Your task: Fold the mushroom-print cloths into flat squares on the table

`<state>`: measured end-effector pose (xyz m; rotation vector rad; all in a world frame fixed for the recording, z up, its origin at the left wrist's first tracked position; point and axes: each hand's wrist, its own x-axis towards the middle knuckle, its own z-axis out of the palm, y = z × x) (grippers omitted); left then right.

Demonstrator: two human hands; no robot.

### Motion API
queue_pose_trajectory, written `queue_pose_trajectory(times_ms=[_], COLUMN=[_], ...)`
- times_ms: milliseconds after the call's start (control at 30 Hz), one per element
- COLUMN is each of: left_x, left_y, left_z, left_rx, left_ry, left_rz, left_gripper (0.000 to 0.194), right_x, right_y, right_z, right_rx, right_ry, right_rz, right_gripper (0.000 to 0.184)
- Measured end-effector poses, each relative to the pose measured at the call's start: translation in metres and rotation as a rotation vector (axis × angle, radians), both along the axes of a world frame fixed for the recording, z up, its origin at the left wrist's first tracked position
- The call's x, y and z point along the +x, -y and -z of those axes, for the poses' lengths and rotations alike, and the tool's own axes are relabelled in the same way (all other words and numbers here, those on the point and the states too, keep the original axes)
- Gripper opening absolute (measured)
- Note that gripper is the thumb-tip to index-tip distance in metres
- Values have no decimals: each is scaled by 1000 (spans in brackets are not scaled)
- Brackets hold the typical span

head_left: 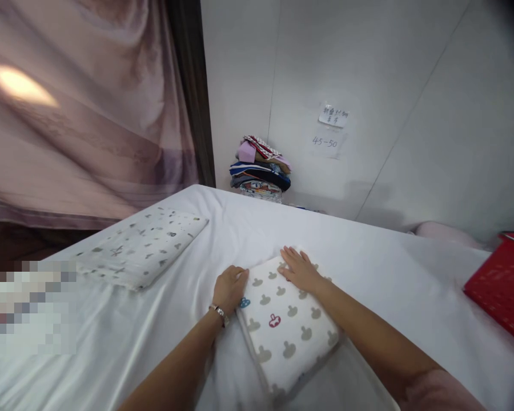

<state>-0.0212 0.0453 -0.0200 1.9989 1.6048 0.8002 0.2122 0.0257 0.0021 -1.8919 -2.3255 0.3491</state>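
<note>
A thick folded blanket (289, 325), white with grey mushrooms plus a blue one and a red one, lies in front of me on a white sheet. At its far left corner my left hand (229, 289), with a bracelet on the wrist, has its fingers bent and closed on the edge; part of them is hidden. My right hand (300, 269) rests flat on the blanket's far edge, fingers spread. Off to the left lies a second folded white cloth (148, 246) with small grey figures, touched by neither hand.
The white-sheeted surface (360, 245) ends at a grey wall, with a stack of folded clothes (261, 168) beyond its far edge. A red basket (503, 285) stands at the right. Pink curtains (89, 114) hang at the left. Two paper notes (332, 117) are on the wall.
</note>
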Motion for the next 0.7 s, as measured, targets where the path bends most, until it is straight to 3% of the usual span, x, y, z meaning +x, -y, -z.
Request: queue_pose_trajectory(times_ms=[133,333,467,567,700], left_x=[0,0,5,14,23], left_y=[-1,0,12,24,31], left_z=[1,-3,-19,-27,-17], left_rx=[5,30,263,388,245], left_ry=[-20,-88,-204,-298,-407], left_rz=[1,11,23,146,222], left_gripper=[28,28,32,41,46], right_x=[-12,-20,-22,-20,-8], right_y=[17,24,24,24,22], right_z=[-5,2,-1,-5,-6], right_rx=[74,-19,-2,-17,-15], right_ry=[-22,7,-9,-36,-33], right_rz=[-25,-54,-49,-55,-13], right_gripper=[66,66,66,67,65])
